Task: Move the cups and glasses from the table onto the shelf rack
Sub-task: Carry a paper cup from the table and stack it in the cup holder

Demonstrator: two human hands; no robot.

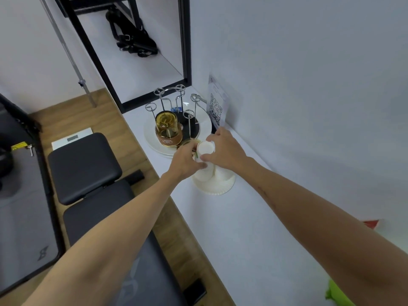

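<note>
Holding a white paper cup [205, 149] upside down, both hands meet over the white table [231, 217]: the left hand [186, 161] grips its side, the right hand [225, 149] curls round it from the other side. Below it more white cups [204, 173] stand on a white paper plate [215, 187]. Just beyond is the wire cup rack [174, 104] on a white tray [204, 120], with an amber glass [168, 129] inverted on one prong. A QR code sheet [217, 107] leans on the wall near the rack
</note>
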